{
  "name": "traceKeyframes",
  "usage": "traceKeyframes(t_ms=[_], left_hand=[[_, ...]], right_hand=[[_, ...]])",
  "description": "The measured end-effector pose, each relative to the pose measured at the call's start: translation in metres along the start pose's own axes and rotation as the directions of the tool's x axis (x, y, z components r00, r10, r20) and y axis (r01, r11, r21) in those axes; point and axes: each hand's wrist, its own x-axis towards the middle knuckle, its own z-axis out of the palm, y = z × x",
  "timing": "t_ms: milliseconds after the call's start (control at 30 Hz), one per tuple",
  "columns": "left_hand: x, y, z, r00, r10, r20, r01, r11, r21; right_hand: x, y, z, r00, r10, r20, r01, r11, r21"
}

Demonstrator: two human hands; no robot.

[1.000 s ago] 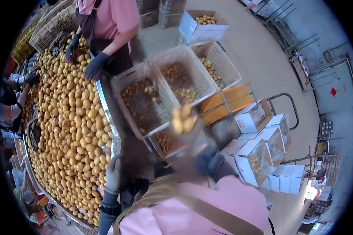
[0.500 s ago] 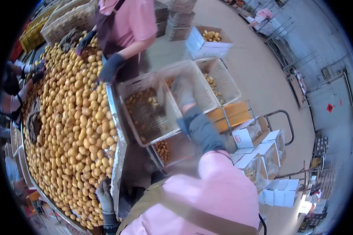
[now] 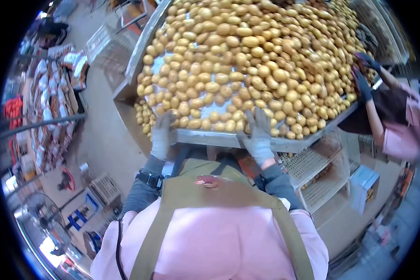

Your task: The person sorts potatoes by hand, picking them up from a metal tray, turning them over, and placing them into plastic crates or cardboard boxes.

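A heap of yellow potatoes covers the metal sorting table in front of me. Grey gloves cover both of my hands. My left hand rests at the front left corner of the table, fingers stretched toward the nearest potatoes and slightly blurred. Over the front rim, my right hand lies with its fingers spread, their tips against the potatoes at the edge. Neither hand holds a potato that I can see. Between the hands, a row of potatoes sits along the rim.
Plastic crates stand at the table's right front side, with a white box beyond them. At the right, a co-worker's gloved hands touch the heap. Stacked bags and a fan are on the left.
My view has swung left from the crates to the table. My right hand has come from over the crates to the table's front rim; my left hand is still at the table edge.
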Motion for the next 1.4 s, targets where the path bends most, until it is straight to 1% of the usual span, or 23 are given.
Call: traceKeyframes(t_ms=[100, 200, 300, 333, 433, 467, 500, 533, 567, 700, 767, 800, 867, 900, 933, 1000, 1033, 1067, 1167, 1233, 1300, 1367, 1400], left_hand=[[0.028, -0.009, -0.033, 0.962, 0.043, -0.268, -0.064, 0.995, -0.07], [0.051, 0.014, -0.049, 0.911, 0.105, -0.399, -0.062, 0.991, 0.118], [0.102, -0.025, -0.063, 0.861, 0.147, -0.488, -0.125, 0.989, 0.078], [0.097, 0.015, -0.041, 0.844, 0.252, -0.473, -0.169, 0.963, 0.212], [0.1, 0.06, -0.005, 0.938, 0.343, -0.048, -0.314, 0.901, 0.3], [0.106, 0.058, 0.011, 0.854, 0.436, 0.284, -0.521, 0.716, 0.465], [0.119, 0.06, 0.032, 0.681, 0.424, 0.597, -0.73, 0.459, 0.507], [0.123, 0.063, 0.065, 0.634, 0.349, 0.69, -0.767, 0.393, 0.507], [0.124, 0.066, 0.097, 0.576, 0.26, 0.775, -0.808, 0.323, 0.492], [0.133, 0.053, 0.161, 0.705, 0.03, 0.709, -0.708, 0.094, 0.7], [0.138, 0.053, 0.175, 0.722, -0.113, 0.682, -0.679, 0.074, 0.731], [0.141, 0.052, 0.168, 0.697, -0.058, 0.715, -0.696, 0.186, 0.694], [0.124, 0.085, 0.142, 0.782, -0.087, 0.617, -0.473, 0.562, 0.678], [0.116, 0.098, 0.13, 0.814, -0.116, 0.569, -0.331, 0.712, 0.62], [0.117, 0.076, 0.123, 0.873, -0.053, 0.485, -0.184, 0.885, 0.427], [0.104, 0.084, 0.122, 0.915, -0.013, 0.403, -0.095, 0.964, 0.247], [0.094, 0.094, 0.125, 0.931, 0.005, 0.366, -0.066, 0.986, 0.154], [0.099, 0.081, 0.13, 0.821, 0.284, 0.495, -0.43, 0.878, 0.211], [0.137, 0.137, 0.152, 0.583, 0.495, 0.644, -0.792, 0.522, 0.315], [0.233, 0.149, 0.163, 0.619, 0.562, 0.548, -0.785, 0.433, 0.443], [0.321, 0.152, 0.173, 0.49, 0.629, 0.604, -0.818, 0.091, 0.568], [0.333, 0.15, 0.186, 0.611, 0.534, 0.584, -0.706, 0.034, 0.708], [0.337, 0.141, 0.184, 0.515, 0.64, 0.57, -0.756, 0.027, 0.653]], right_hand=[[0.063, 0.014, 0.05, 0.992, -0.043, 0.121, 0.087, 0.918, -0.388], [0.14, 0.031, 0.053, 0.99, -0.117, 0.075, 0.138, 0.896, -0.423], [0.208, 0.042, 0.055, 0.987, -0.158, -0.029, 0.128, 0.883, -0.452], [0.228, 0.037, 0.055, 0.961, -0.178, -0.21, 0.119, 0.956, -0.268], [0.295, 0.002, 0.072, 0.911, -0.297, -0.285, 0.273, 0.954, -0.124], [0.311, -0.021, 0.077, 0.938, -0.323, -0.123, 0.308, 0.943, -0.123], [0.325, -0.048, 0.08, 0.948, -0.253, 0.194, 0.297, 0.924, -0.242], [0.325, -0.051, 0.093, 0.929, -0.343, 0.142, 0.371, 0.874, -0.314], [0.322, -0.047, 0.103, 0.9, -0.426, 0.093, 0.426, 0.816, -0.39], [0.293, -0.004, 0.07, 0.883, -0.461, -0.089, 0.41, 0.849, -0.334], [0.246, 0.005, 0.041, 0.943, -0.301, -0.14, 0.265, 0.936, -0.232], [0.227, 0.024, 0.037, 0.958, -0.238, -0.16, 0.185, 0.94, -0.287], [0.182, 0.046, 0.022, 0.975, -0.112, -0.194, 0.067, 0.972, -0.225], [0.163, 0.041, 0.011, 0.988, -0.084, -0.131, 0.035, 0.942, -0.335], [0.148, 0.022, 0.0, 0.996, 0.02, -0.087, -0.047, 0.943, -0.33], [0.121, 0.006, 0.009, 0.966, 0.03, -0.255, -0.046, 0.997, -0.058], [0.116, -0.034, 0.009, 0.927, 0.332, -0.174, -0.216, 0.853, 0.475], [0.119, -0.07, 0.005, 0.896, 0.442, -0.035, -0.283, 0.631, 0.722], [0.111, -0.089, 0.023, 0.936, 0.331, 0.119, -0.316, 0.643, 0.697], [0.101, -0.089, 0.033, 0.932, 0.282, 0.227, -0.359, 0.631, 0.688], [0.087, -0.08, 0.048, 0.899, 0.279, 0.337, -0.438, 0.576, 0.69], [0.09, -0.073, 0.048, 0.877, 0.283, 0.388, -0.48, 0.518, 0.708], [0.092, -0.07, 0.043, 0.875, 0.291, 0.387, -0.484, 0.495, 0.722]])
